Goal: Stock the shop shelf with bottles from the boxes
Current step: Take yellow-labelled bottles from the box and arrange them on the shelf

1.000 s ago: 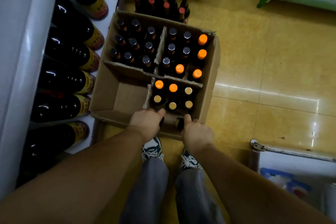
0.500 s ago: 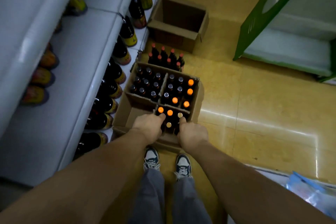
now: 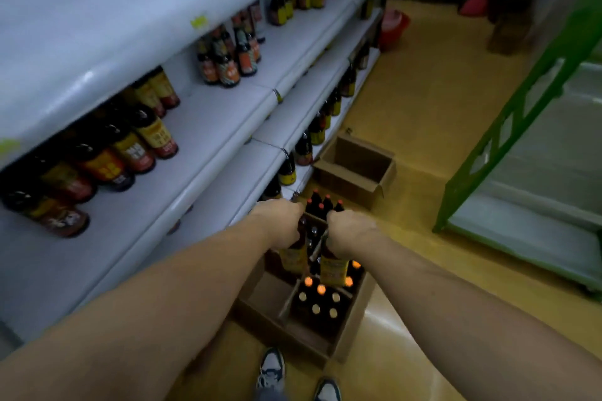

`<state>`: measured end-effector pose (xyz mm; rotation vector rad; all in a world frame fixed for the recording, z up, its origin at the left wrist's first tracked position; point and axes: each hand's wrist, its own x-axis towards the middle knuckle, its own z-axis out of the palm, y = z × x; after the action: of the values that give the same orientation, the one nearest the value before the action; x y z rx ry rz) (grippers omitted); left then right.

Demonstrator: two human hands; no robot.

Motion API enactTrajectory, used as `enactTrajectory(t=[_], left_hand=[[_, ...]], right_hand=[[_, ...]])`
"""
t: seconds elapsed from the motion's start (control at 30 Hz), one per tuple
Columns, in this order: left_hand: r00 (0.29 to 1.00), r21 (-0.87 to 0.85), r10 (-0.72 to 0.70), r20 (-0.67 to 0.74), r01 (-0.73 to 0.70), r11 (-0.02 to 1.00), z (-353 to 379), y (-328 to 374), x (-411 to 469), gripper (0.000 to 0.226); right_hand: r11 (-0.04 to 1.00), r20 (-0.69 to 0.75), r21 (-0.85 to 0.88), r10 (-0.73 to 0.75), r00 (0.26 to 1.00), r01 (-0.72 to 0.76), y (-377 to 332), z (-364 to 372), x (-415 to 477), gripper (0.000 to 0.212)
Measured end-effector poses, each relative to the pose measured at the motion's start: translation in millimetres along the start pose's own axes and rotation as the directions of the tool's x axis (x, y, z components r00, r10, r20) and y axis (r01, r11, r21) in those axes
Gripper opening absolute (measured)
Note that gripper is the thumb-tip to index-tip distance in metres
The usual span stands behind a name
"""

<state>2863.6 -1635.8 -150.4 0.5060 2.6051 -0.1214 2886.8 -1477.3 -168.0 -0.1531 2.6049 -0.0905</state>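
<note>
The white multi-tier shop shelf (image 3: 208,127) runs along the left side of the yellow tiled floor (image 3: 423,114). A green metal rack (image 3: 508,127) stands at the right, well apart from the shelf.

Dark glass bottles with orange and yellow labels (image 3: 143,143) stand in rows at the back left of the middle tier. More bottles stand further along the upper and lower tiers.

The open brown cardboard box with inner dividers (image 3: 355,325) sits on the floor just beside the foot of the shelf. Its near right compartment holds upright bottles with orange and gold caps (image 3: 317,299). Its near left compartment shows bare cardboard.

A second open brown cardboard box (image 3: 345,179) sits on the floor beyond the first, also beside the foot of the shelf. A cluster of dark bottles with red caps (image 3: 322,205) stands on the floor between the two boxes.

The left hand (image 3: 280,221) grips the neck of one dark bottle with a yellow label (image 3: 293,259). The right hand (image 3: 350,229) grips the neck of a second dark yellow-labelled bottle (image 3: 334,267). Both bottles hang upright, side by side, above the far half of the divided box. Their caps are hidden by the fingers.

Two grey and white shoes (image 3: 270,368) stand on the floor at the near edge of the divided box.
</note>
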Motion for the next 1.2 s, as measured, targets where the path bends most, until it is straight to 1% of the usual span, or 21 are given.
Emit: enactTrajectory(t=[0.2,0.3,0.4,0.57,0.63,0.77,0.87,0.97,1.03,1.1,1.2], left_hand=[[0.99,0.047,-0.093,-0.109,0.099,0.994,-76.1,-13.1,-40.8,0.013],[0.981,0.06,-0.149,-0.121,0.157,0.986,-111.4,-20.2,-63.5,0.009],[0.974,0.042,-0.185,-0.134,0.192,0.98,-136.5,-32.6,-80.8,0.012],[0.947,-0.004,-0.266,-0.182,0.27,0.963,-162.8,-54.4,-107.9,0.015],[0.936,-0.009,-0.287,-0.205,0.292,0.957,-172.7,-61.2,-120.3,0.017],[0.916,-0.03,-0.324,-0.238,0.326,0.945,-191.4,-72.1,-147.3,0.019],[0.891,-0.096,-0.362,-0.273,0.35,0.932,-204.7,-75.9,-170.7,0.022],[0.868,-0.146,-0.383,-0.316,0.355,0.924,-218.6,-82.4,-195.2,0.027],[0.852,-0.186,-0.401,-0.336,0.357,0.915,-228.5,-90.0,-209.8,0.026],[0.841,-0.229,-0.427,-0.331,0.367,0.901,-238.5,-97.0,-222.7,0.02],[0.828,-0.285,-0.456,-0.325,0.374,0.883,-253.5,-104.4,-239.8,0.021]], right_hand=[[0.985,-0.102,-0.132,-0.128,0.986,0.115,-16.7,-86.6,-19.2,0.007],[0.97,-0.159,-0.166,-0.201,0.967,0.175,-28.0,-128.1,-29.0,0.009],[0.955,-0.227,-0.22,-0.249,0.942,0.199,-42.6,-163.5,-44.4,0.015],[0.936,-0.327,-0.251,-0.322,0.889,0.247,-65.4,-207.5,-60.8,0.015],[0.927,-0.334,-0.272,-0.342,0.878,0.258,-74.2,-221.1,-67.9,0.017],[0.911,-0.338,-0.304,-0.376,0.863,0.278,-89.8,-241.7,-84.9,0.013],[0.892,-0.33,-0.322,-0.419,0.846,0.317,-98.4,-252.5,-92.3,0.012],[0.874,-0.336,-0.34,-0.457,0.823,0.347,-107.6,-266.0,-102.6,0.016],[0.863,-0.337,-0.347,-0.48,0.81,0.367,-113.3,-278.1,-111.9,0.019],[0.853,-0.342,-0.34,-0.504,0.793,0.396,-118.9,-291.4,-121.8,0.018],[0.836,-0.336,-0.342,-0.535,0.775,0.429,-129.8,-309.3,-134.8,0.017]])
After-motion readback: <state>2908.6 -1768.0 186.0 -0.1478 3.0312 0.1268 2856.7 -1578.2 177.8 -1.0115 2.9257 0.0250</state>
